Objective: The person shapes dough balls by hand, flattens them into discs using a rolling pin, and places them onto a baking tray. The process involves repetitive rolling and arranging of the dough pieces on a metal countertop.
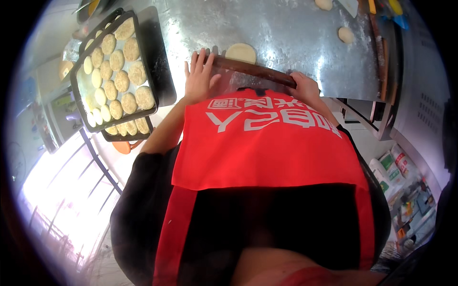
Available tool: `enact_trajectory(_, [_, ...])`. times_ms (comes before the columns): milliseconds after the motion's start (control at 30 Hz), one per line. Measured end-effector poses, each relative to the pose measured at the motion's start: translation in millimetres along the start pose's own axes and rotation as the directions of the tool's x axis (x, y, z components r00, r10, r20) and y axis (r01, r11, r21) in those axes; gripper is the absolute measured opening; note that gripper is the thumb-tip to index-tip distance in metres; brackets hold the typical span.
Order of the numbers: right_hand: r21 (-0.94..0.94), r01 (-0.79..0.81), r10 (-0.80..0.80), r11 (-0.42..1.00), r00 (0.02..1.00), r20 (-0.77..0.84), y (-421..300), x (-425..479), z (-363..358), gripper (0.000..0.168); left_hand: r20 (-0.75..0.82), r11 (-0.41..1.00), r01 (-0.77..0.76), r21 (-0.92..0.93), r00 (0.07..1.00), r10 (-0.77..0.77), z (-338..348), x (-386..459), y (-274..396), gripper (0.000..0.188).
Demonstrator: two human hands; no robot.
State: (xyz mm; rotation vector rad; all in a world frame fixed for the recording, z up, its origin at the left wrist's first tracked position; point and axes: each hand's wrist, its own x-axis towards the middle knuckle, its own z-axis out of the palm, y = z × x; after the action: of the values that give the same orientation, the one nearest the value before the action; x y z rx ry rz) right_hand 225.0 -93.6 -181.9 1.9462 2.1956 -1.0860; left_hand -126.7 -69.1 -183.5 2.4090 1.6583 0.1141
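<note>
A dark wooden rolling pin [250, 69] lies slantwise across the near edge of the metal worktable [286, 32]. My left hand [201, 77] is spread flat at the pin's left end, fingers extended and not wrapped around it. Around the right end my right hand [305, 85] is closed. Just beyond the pin, partly covered by it, sits a flat round of dough [240, 53]. A small dough ball [346, 35] rests farther right on the table, and another dough piece [323, 3] is at the far edge of view.
At the left, a black baking tray [156, 103] holds several coated and plain flat dough rounds; part of another filled tray [107, 137] shows below it. A white scraper-like sheet [349, 7] lies at the top right. Bags [388, 168] stand on the floor at the right.
</note>
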Motion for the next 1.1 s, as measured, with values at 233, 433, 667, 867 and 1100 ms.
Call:
enact_trajectory(233, [0.266,-0.064,0.161,0.962,0.919,-0.361,17.2,7.2,-28.5,0.035,0.053,0.668,0.444,-0.597,0.853,-0.519,51.3,81.3,4.9,0.055])
enact_trajectory(433, [0.377,-0.043,0.211,0.925,0.884,-0.417,49.7,12.7,-38.7,0.031,0.448,0.915,0.333,-0.229,0.871,-0.205,54.5,117.8,22.5,0.037])
enact_trajectory(667, [0.426,-0.175,0.294,0.888,0.928,-0.231,-35.5,-2.6,-56.6,0.021,0.216,0.719,0.062,-0.692,0.968,0.124,24.7,57.2,34.6,0.029])
enact_trajectory(867, [0.471,-0.103,0.222,0.876,0.954,-0.204,-85.1,22.0,-76.9,0.02,0.378,-0.554,0.266,-0.789,0.921,-0.096,-25.2,31.2,-38.4,0.042])
enact_trajectory(1100, [0.519,-0.088,0.2,0.85,0.966,-0.165,-135.9,31.7,-79.6,0.019,-0.021,-0.053,-0.104,-0.993,0.61,-0.792,-117.2,-112.6,-364.9,0.029])
